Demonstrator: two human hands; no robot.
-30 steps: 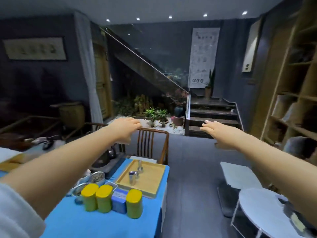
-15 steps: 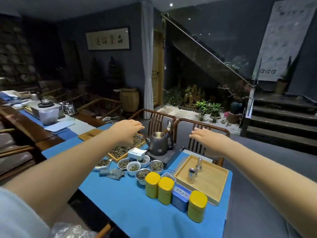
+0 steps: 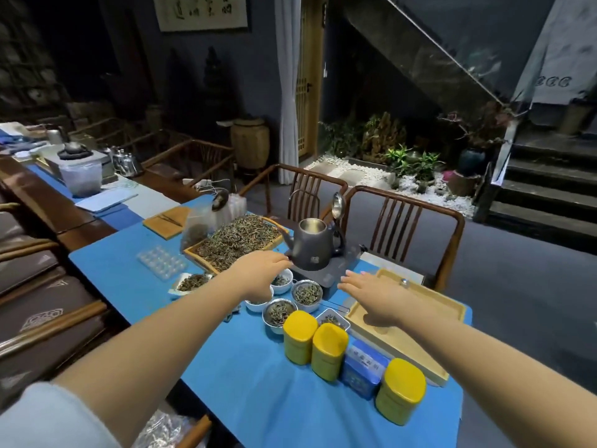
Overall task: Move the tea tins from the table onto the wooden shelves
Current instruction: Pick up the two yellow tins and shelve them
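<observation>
Three yellow tea tins stand in a row on the blue tablecloth (image 3: 258, 376): one (image 3: 299, 337), a second (image 3: 329, 350) touching it, and a third (image 3: 400, 391) nearest the table's front right corner. A blue tea tin (image 3: 363, 370) sits between the second and third. My left hand (image 3: 258, 276) hovers palm down over the small bowls, beyond the tins. My right hand (image 3: 374, 294) hovers flat over the wooden tray's near left corner. Both hands hold nothing. The wooden shelves are out of view.
A light wooden tray (image 3: 420, 321) lies right of the tins. Small bowls of tea leaves (image 3: 307, 294) crowd behind them. A grey kettle (image 3: 313, 247) sits on a dark base, beside a flat basket of loose tea (image 3: 235, 240). Wooden chairs (image 3: 416, 227) line the far side.
The view has swung left and down, from the stairs and shelves to the table. Both hands have dropped toward the tabletop and stay empty.
</observation>
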